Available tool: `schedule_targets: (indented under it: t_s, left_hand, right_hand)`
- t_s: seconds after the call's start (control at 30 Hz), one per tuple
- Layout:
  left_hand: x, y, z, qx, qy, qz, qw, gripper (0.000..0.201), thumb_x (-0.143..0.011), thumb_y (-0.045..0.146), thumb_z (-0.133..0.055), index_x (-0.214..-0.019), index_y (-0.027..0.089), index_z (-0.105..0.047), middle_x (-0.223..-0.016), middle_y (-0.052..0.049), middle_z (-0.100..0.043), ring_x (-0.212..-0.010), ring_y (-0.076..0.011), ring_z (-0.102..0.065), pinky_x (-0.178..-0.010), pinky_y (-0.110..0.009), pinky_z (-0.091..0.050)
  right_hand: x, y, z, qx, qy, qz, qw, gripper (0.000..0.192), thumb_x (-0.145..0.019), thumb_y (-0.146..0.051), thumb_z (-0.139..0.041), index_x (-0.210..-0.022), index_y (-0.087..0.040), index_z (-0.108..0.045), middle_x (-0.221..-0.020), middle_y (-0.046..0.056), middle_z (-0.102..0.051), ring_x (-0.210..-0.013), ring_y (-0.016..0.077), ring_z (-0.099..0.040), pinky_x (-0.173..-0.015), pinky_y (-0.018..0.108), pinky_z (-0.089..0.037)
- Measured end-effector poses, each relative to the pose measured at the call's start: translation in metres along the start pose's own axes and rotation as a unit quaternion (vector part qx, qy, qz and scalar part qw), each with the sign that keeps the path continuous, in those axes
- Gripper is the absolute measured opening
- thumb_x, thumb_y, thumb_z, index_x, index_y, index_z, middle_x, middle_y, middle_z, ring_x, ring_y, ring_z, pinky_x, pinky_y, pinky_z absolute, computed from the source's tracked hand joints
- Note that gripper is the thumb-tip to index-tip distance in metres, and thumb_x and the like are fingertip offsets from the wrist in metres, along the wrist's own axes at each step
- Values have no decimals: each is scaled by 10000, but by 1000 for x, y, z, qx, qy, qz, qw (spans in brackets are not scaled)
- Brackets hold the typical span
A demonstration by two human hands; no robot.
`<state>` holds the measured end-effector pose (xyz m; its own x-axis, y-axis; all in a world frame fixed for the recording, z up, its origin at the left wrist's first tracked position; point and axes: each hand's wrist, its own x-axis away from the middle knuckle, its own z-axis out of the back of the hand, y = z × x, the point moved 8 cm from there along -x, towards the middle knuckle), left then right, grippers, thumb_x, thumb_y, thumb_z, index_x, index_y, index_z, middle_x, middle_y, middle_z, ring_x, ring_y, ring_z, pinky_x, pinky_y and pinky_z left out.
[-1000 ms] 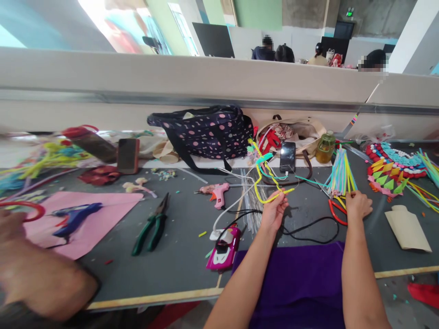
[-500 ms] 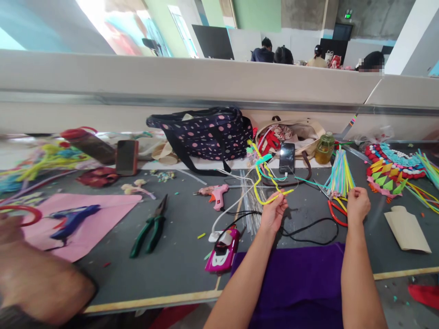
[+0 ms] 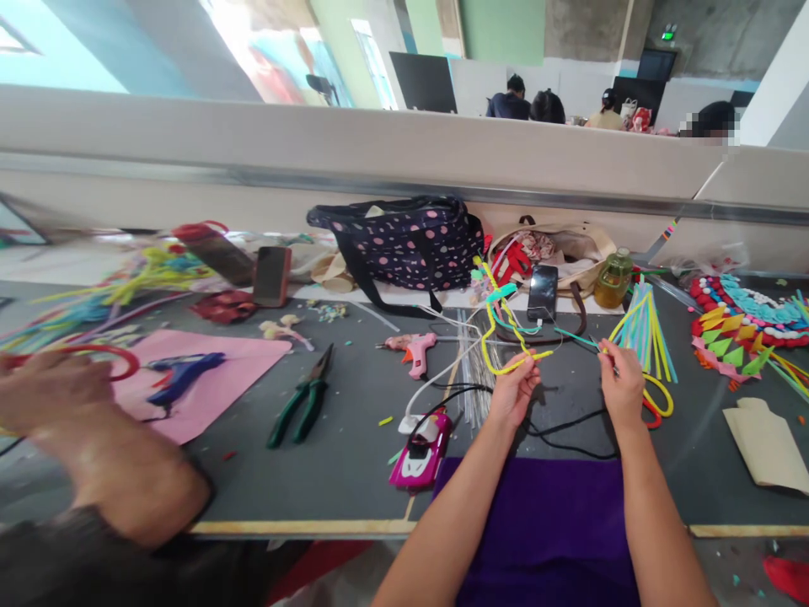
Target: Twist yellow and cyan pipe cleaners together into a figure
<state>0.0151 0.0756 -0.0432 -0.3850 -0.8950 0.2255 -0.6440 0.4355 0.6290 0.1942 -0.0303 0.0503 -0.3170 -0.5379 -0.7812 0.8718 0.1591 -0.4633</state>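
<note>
Head view, left hand (image 3: 513, 392) grip pinching yellow pipe-cleaner frame (image 3: 506, 341), right hand (image 3: 623, 389) grip closed on thin strand (image 3: 578, 339).

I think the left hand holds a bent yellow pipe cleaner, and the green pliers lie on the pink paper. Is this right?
Not fully. The head view shows the left hand holding the bent yellow pipe cleaner, as you say, but the green pliers lie on the bare grey table, to the right of the pink paper. A blue glue gun lies on that paper.
</note>
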Motion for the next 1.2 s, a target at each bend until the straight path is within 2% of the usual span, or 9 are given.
schedule_targets:
  t_s: [0.23, 0.47, 0.57, 0.73, 0.83, 0.93, 1.03, 1.1, 1.2]
  left_hand:
    - [0, -1, -2, -1, -2, -2, 1000, 287, -655, 173, -799, -914, 112, -690, -754, -32, -703, -567, -68, -619, -525, -153, -526]
    - [-1, -2, -4, 1, -15, -6, 1000, 326, -621, 197, -827, -906, 104, -699, -775, -42, -708, -566, -70, -619, -512, -154, -525]
    - [0, 0, -5, -5, -18, -11, 1000, 345, -608, 208, -840, -906, 102, -701, -751, -33, -701, -587, -84, -637, -536, -169, -539]
    - [2, 5, -11, -14, -38, -20, 999, 344, -629, 245, -840, -908, 102, -699, -849, -72, -728, -712, -144, -696, -652, -227, -569]
    - [2, 9, -12, -16, -41, -29, 999, 356, -637, 256, -840, -921, 102, -689, -918, -97, -734, -769, -175, -710, -691, -254, -570]
    - [2, 13, -12, -15, -41, -34, 998, 366, -644, 258, -838, -936, 98, -684, -941, -113, -735, -806, -190, -714, -719, -261, -565]
    - [1, 15, -11, -14, -42, -40, 998, 357, -652, 248, -832, -942, 97, -687, -959, -117, -735, -831, -195, -713, -735, -261, -561]
    - [2, 15, -11, -15, -43, -43, 998, 353, -658, 243, -828, -948, 99, -688, -964, -117, -735, -841, -200, -713, -738, -266, -563]
    - [1, 15, -11, -13, -43, -42, 998, 360, -656, 244, -829, -953, 99, -686, -939, -113, -739, -839, -203, -715, -728, -264, -567]
  right_hand:
    - [11, -63, -12, -20, -54, 157, 986, 398, -899, -59, -476, -1242, -214, -604, -945, 79, -697, -880, 192, -617, -796, 342, -501]
    - [8, -94, 33, 65, 110, 225, 966, 316, -828, -67, -570, -1049, -265, -678, -1138, 89, -561, -1079, 248, -585, -929, 458, -477]
    - [4, -123, 49, 15, 94, 257, 962, 413, -842, -32, -546, -1166, -283, -590, -1142, 65, -578, -934, 181, -657, -940, 485, -495]
    - [-2, -160, 102, 9, 144, 267, 953, 448, -859, -172, -608, -1258, -375, -578, -954, 63, -620, -745, 178, -624, -726, 397, -574]
    - [-14, -173, 110, 46, 115, 230, 965, 495, -841, -176, -636, -1301, -352, -577, -885, 83, -630, -724, 207, -630, -672, 379, -563]
    - [-30, -169, 106, 65, 120, 101, 985, 391, -879, -141, -575, -1229, -301, -647, -895, 93, -676, -803, 222, -667, -734, 367, -549]
    - [-46, -161, 74, -29, 1, 6, 1000, 287, -912, -193, -545, -1157, -256, -680, -917, 79, -709, -748, 178, -686, -704, 315, -561]
    - [-53, -142, 52, -173, -56, -100, 978, 245, -902, -256, -577, -1132, -241, -661, -867, 58, -719, -597, 144, -666, -515, 260, -545]
    - [-55, -95, 21, -402, -56, -264, 875, 279, -818, -302, -692, -1073, -232, -602, -793, 12, -717, -522, 145, -665, -365, 213, -492]
